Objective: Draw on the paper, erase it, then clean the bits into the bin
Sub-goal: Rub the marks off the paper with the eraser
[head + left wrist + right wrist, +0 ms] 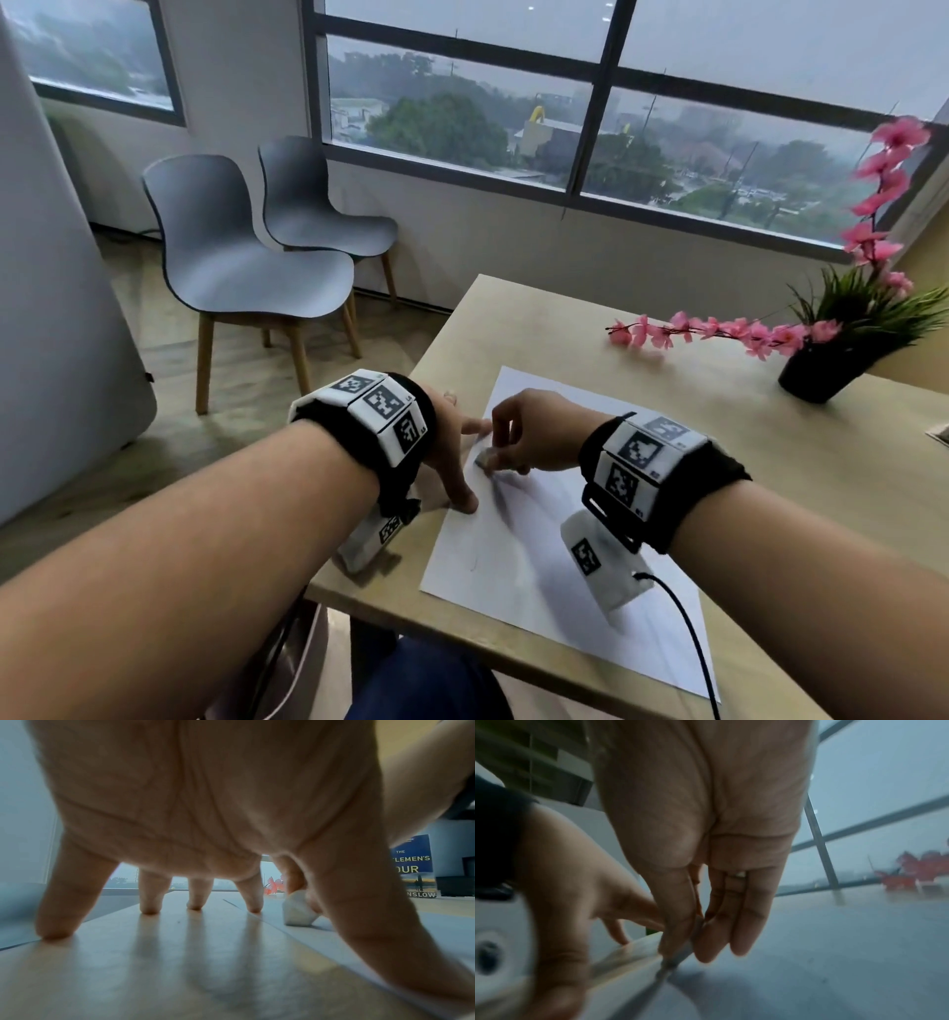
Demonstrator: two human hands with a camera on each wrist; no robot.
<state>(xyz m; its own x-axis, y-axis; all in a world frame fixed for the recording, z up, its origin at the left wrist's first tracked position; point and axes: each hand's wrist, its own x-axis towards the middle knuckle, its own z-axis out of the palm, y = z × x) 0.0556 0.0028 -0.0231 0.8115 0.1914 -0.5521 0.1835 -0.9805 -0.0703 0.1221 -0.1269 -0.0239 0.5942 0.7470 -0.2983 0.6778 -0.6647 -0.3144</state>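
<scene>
Item: eraser (484, 457), pinched in your right hand (531, 437), tip down on the paper (539, 565) near its left edge. Your left hand (452, 452), fingers spread, pins that edge just beside it. Pencil smudge runs from the eraser toward you.

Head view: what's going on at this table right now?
A person is rubbing out pencil marks. The right hand pinches a small eraser against the paper, where a grey smudge shows. The left hand is spread, fingertips pressing the sheet's left edge and the table to steady it. No bin is in view.
</scene>
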